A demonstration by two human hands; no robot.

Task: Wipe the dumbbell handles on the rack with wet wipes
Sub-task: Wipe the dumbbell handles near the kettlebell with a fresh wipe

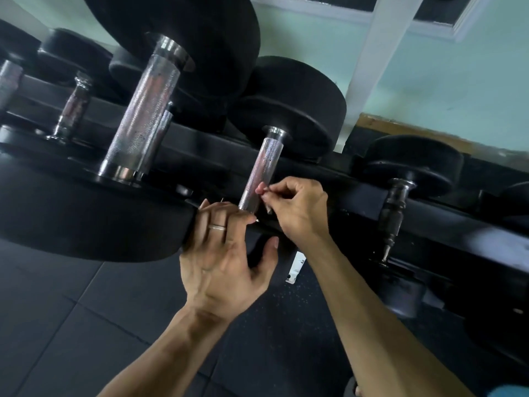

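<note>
The knurled handle (259,174) runs away across the rack rail (429,207); curled right hand (294,207) pinches beside it, nearest, contents unclear; left hand (226,259) spread flat, empty.

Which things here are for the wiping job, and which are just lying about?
For the job: knurled handle between both hands; big handle; dark handle; rack.
Just there: white tag on the floor; ring. No wipe clearly visible.

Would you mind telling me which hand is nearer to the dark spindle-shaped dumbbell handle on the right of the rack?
Right. The right hand sits left of that handle; the left hand lies farther left and lower.
</note>
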